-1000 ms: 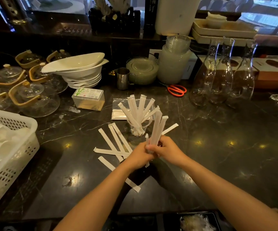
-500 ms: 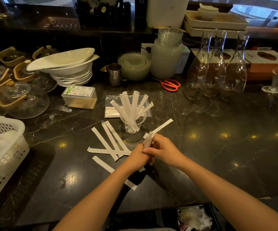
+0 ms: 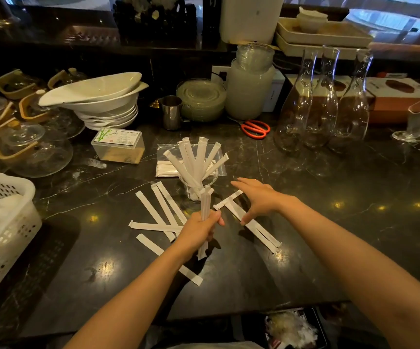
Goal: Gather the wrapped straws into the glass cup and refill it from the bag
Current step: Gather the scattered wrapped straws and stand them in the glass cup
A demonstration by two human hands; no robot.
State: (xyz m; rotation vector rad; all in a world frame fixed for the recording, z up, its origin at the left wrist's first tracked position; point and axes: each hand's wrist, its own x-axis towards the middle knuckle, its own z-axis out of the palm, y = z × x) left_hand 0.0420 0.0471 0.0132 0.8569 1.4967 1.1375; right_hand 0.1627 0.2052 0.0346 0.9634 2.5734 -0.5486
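A small glass cup [image 3: 194, 193] stands mid-counter with several paper-wrapped straws fanned out of it. My left hand [image 3: 199, 229] is closed around an upright bundle of wrapped straws [image 3: 205, 202] just in front of the cup. My right hand [image 3: 256, 197] hovers open, fingers spread, over three loose wrapped straws [image 3: 255, 227] lying to the right of the cup. Several more wrapped straws [image 3: 158, 212] lie flat left of the cup, one [image 3: 168, 258] nearer me. The clear plastic bag [image 3: 165, 167] with straws inside lies flat behind the cup.
White stacked bowls [image 3: 98, 102] and glass teapots [image 3: 27, 149] sit at the left, a white basket [image 3: 0, 222] at the near left. A plastic toothpick box [image 3: 118, 146], metal cup [image 3: 171, 112], orange scissors [image 3: 255, 128] and three glass carafes [image 3: 322, 109] stand behind.
My right hand let go of the bundle and moved right, opening over the loose straws. My left hand now holds the bundle alone, upright in front of the cup.
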